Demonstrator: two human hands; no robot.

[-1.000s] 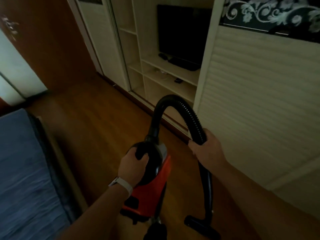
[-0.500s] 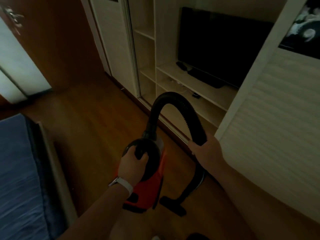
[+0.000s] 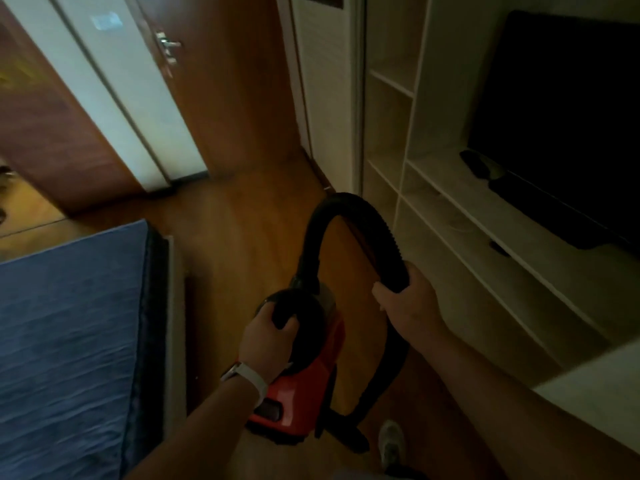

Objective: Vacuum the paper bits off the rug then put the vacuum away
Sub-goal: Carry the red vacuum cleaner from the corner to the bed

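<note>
A red and black canister vacuum (image 3: 304, 386) hangs above the wooden floor, low in the middle of the head view. My left hand (image 3: 268, 341), with a white wristband, grips its black top handle. The black ribbed hose (image 3: 349, 209) arches up from the canister and comes down to my right hand (image 3: 408, 303), which is closed around it. Below that hand the tube runs to the black floor nozzle (image 3: 346, 436), near my shoe. No rug or paper bits show.
A blue bed (image 3: 69, 341) with a pale frame fills the left. A cream shelf unit (image 3: 450, 237) with a dark TV (image 3: 568, 116) stands on the right. A brown door (image 3: 225, 81) and a white gap lie ahead, with wooden floor (image 3: 242, 230) between bed and shelves.
The view has swung left: the door and bed came further in, the louvred cupboard door slid out right. Both hands keep their grips, and the nozzle now hangs closer under the canister.
</note>
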